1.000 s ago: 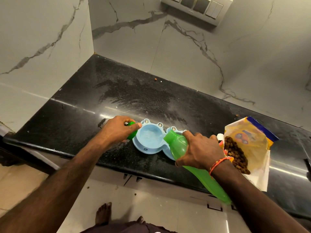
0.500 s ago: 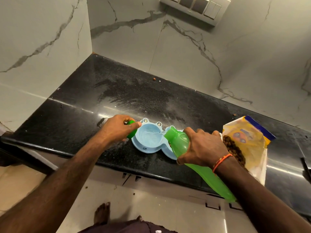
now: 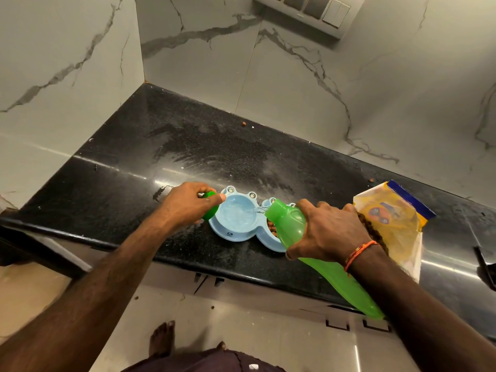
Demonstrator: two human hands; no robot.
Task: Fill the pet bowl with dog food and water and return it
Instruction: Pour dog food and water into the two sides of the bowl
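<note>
Right now, right hand (image 3: 326, 230) wrapped round tilted green bottle (image 3: 316, 253) — thin water stream (image 3: 256, 209) running into left well of blue pet bowl (image 3: 236, 220) on black bench (image 3: 188, 157). Left hand (image 3: 188, 204) pinching green cap (image 3: 210, 208) beside bowl. Kibble in right well; open food bag (image 3: 394, 221) just right — upright.

Countertop (image 3: 112, 181): polished black speckled stone, glossy, smeared dull in patches. Walls (image 3: 295, 98): smooth veined marble-look tile, satin. Pet bowl (image 3: 233, 234): matt pale-blue plastic. Bottle (image 3: 295, 226): translucent green plastic, slight sheen. Food bag (image 3: 397, 224): shiny plastic film.
</note>
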